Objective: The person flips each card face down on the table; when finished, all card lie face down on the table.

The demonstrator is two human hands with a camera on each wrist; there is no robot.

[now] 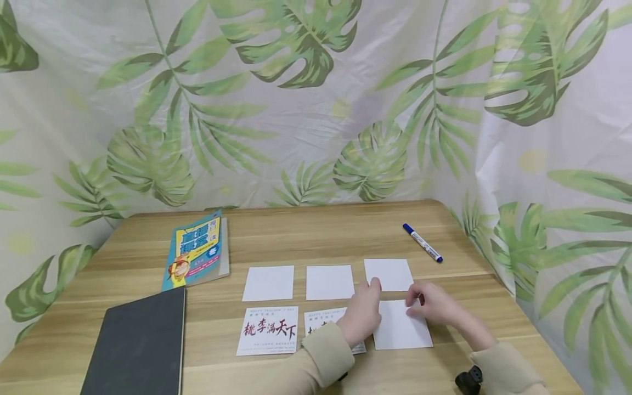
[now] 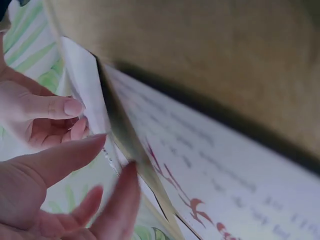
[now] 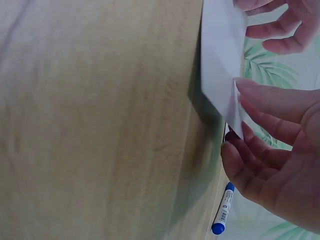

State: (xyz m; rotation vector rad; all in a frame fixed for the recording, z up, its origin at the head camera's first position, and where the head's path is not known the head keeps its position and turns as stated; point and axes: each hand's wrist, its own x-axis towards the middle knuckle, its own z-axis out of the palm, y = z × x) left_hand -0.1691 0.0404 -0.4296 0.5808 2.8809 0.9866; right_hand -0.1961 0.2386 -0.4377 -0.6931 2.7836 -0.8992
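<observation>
A blank white square card [image 1: 402, 332] lies at the right end of the front row. My right hand [image 1: 434, 303] pinches its far right corner between thumb and fingers; in the right wrist view that corner of the card [image 3: 220, 65] bends up. At the far left corner is my left hand [image 1: 362, 312], its thumb and index fingertips [image 2: 131, 172] spread apart by the card's edge in the left wrist view. My left hand and sleeve partly hide a printed card [image 1: 323, 318] with red-brown lettering. Left of it lies a matching printed card [image 1: 269, 332], fully visible.
Behind lies a row of blank white cards: left [image 1: 269, 283], middle [image 1: 329, 282] and right [image 1: 387, 274]. A blue-capped marker [image 1: 422, 243] rests at the back right. On the left are a colourful book [image 1: 197, 252] and a black folder [image 1: 138, 345]. A leaf-patterned curtain [image 1: 306, 137] hangs behind the table.
</observation>
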